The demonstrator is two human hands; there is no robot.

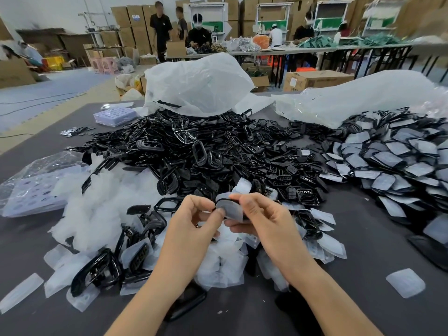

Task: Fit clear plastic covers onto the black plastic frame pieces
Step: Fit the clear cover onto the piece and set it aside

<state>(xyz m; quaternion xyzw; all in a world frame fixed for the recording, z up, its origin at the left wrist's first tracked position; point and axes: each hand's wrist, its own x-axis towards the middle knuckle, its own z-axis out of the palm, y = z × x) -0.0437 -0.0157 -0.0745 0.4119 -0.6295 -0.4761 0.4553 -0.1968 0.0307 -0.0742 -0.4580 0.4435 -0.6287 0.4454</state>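
My left hand [194, 221] and my right hand [261, 214] meet above the near part of the table. Together they pinch one black frame piece with a clear plastic cover [231, 208] lying on its face. My left thumb presses the cover's lower left edge, and my right fingers curl over its top edge. Most of the black frame is hidden behind the cover and my fingers. A big heap of bare black frame pieces [206, 151] lies behind my hands. Loose clear covers [223, 263] are piled under my wrists.
Covered frame pieces [392, 163] are stacked at the right. White plastic bags [196, 83] stand at the back of the dark table [363, 299]. A bagged purple tray [31, 187] lies at the left. One loose cover [405, 283] lies at the near right. People work at far tables.
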